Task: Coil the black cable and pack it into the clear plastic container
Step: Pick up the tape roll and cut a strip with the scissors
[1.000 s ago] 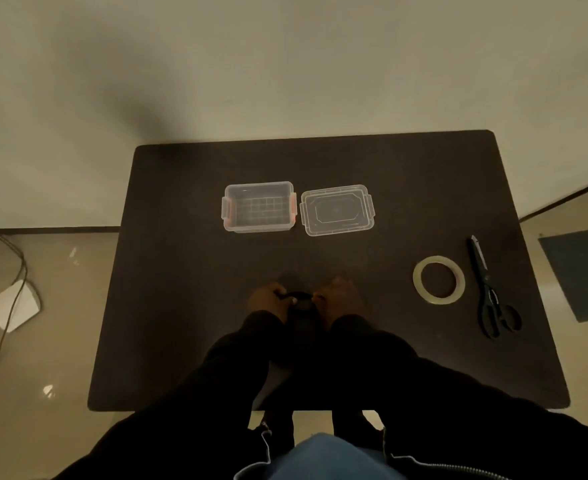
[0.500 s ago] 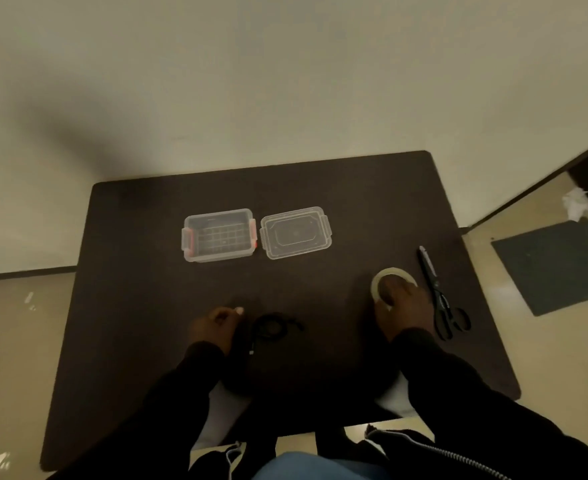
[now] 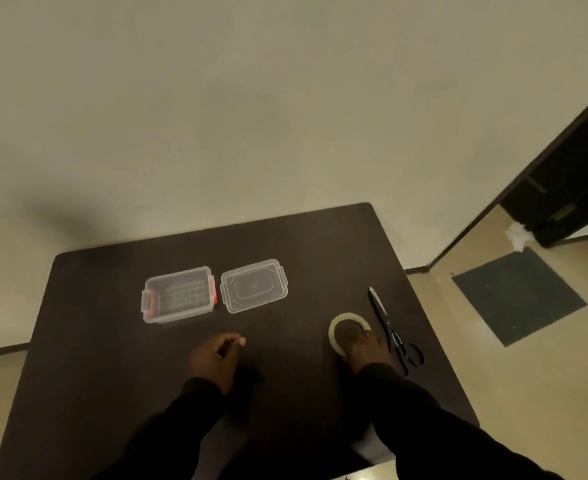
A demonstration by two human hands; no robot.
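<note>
A: Left hand looks curled on the coiled black cable, near the clear plastic container

B: Right hand lies on the tape roll; grip unclear. Keep loops pinched while taping

A person's right hand rests on a tape roll beside scissors on a dark table (the clear container sits open, lid alongside).
</note>
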